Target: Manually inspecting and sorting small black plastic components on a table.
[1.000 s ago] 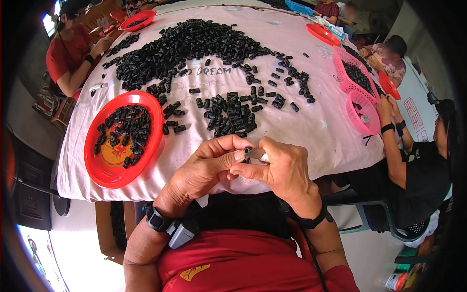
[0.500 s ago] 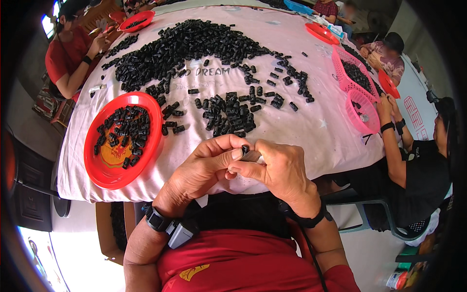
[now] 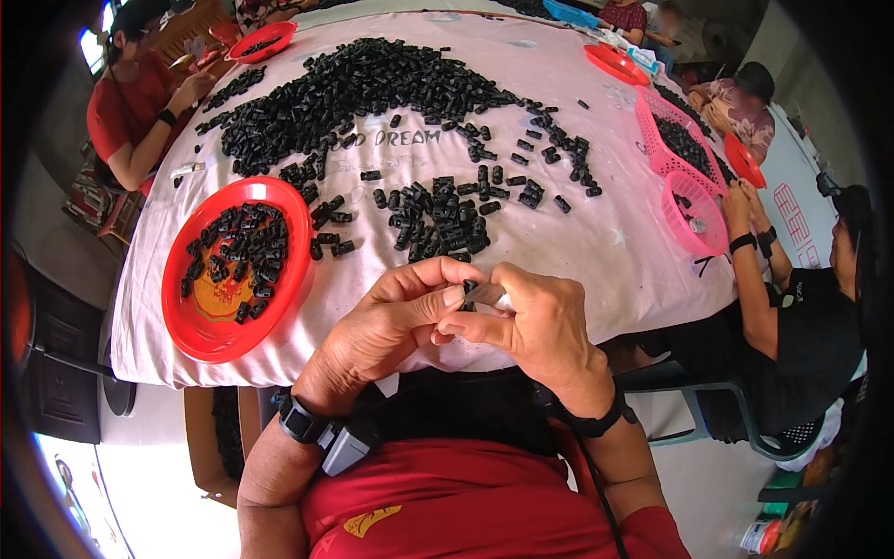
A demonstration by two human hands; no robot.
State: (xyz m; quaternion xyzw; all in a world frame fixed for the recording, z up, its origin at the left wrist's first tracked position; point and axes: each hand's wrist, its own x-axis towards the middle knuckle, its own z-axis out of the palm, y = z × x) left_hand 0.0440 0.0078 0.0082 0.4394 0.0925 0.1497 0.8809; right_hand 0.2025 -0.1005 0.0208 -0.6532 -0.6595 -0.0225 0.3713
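Observation:
My left hand is closed, pinching a small black plastic part between thumb and forefinger, just above the near table edge. In my right hand is a thin, flat, grey blade with a whitish end partly hidden under the fingers. The blade's tip reaches the black part; whether it touches cannot be made out. Just beyond my hands lies a small pile of similar black parts. To the left, a red plate holds more of them.
A large heap of black parts spreads over the pink tablecloth. Pink baskets stand at the right, near a person in black. Another person in red sits at the far left. A cardboard box is below the table.
My right hand has shifted slightly to the right, and more of the blade shows. The left hand keeps its pinch on the black part in nearly the same place.

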